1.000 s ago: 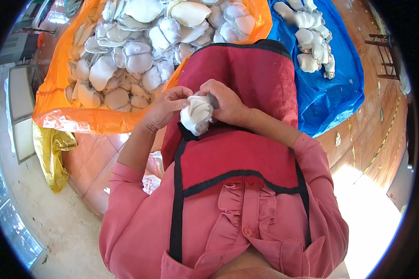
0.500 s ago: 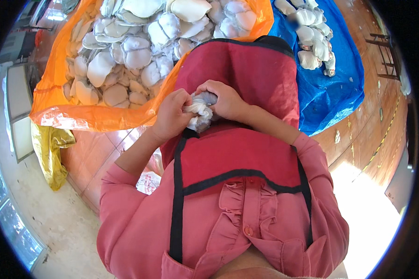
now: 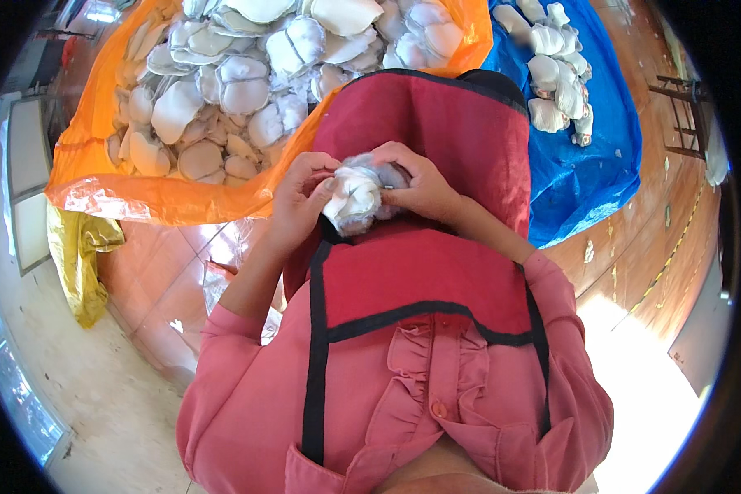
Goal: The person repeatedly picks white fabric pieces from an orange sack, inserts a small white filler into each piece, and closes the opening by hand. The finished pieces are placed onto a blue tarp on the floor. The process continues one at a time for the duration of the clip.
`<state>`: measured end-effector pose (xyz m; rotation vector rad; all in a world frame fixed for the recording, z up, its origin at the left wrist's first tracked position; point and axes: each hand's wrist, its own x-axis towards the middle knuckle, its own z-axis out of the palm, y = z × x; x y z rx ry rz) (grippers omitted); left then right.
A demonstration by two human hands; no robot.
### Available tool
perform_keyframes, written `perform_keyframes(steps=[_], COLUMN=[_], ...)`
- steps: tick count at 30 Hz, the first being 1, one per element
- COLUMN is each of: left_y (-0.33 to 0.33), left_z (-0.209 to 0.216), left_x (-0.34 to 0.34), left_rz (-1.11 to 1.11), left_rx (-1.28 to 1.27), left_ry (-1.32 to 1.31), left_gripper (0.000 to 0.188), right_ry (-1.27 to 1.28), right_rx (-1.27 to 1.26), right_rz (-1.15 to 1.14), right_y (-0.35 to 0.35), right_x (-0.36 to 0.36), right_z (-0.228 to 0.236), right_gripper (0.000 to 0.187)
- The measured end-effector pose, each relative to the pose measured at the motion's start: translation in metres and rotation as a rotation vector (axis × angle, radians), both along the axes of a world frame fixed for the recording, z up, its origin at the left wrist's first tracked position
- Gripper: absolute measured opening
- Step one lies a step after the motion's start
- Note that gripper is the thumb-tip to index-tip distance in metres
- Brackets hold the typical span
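Over my lap I hold a bunched white padded cloth piece (image 3: 356, 198) with fuzzy greyish edges. My left hand (image 3: 301, 202) pinches its left side, the thumb lying against the folded cloth. My right hand (image 3: 424, 188) grips the other side, its fingers curled round the fuzzy part. Both hands touch the piece, and some of it is hidden behind the fingers. Beyond my hands, many flat white padded pieces (image 3: 177, 111) with similar fuzzy edges lie heaped on an orange plastic sheet (image 3: 90, 198).
A blue plastic sheet (image 3: 576, 189) at the right bears several rolled white bundles (image 3: 570, 90). My red apron (image 3: 428, 272) covers my lap. A yellow plastic sack (image 3: 78, 272) lies at the left by the wall. A dark wooden rack (image 3: 679, 115) stands far right on the tiled floor.
The white padded piece has turned and spread between my hands, showing more of its folded face. My left thumb has moved onto it, and my right fingers have shifted slightly right.
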<state>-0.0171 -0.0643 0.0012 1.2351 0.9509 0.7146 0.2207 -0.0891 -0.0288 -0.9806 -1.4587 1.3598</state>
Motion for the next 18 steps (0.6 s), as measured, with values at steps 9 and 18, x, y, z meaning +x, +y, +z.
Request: perform_keyframes(steps=[9, 18], left_y=[0.013, 0.018], left_z=[0.034, 0.020], left_x=[0.023, 0.021], left_rz=[-0.178, 0.064], left_rx=[-0.238, 1.012], left_ry=[-0.105, 0.603], left_gripper=[0.082, 0.059], right_ry=[-0.188, -0.273], right_rx=[0.530, 0.289], right_rz=[-0.259, -0.277], right_y=[0.006, 0.000], right_x=[-0.004, -0.004], right_z=[0.006, 0.015], right_gripper=[0.039, 0.038])
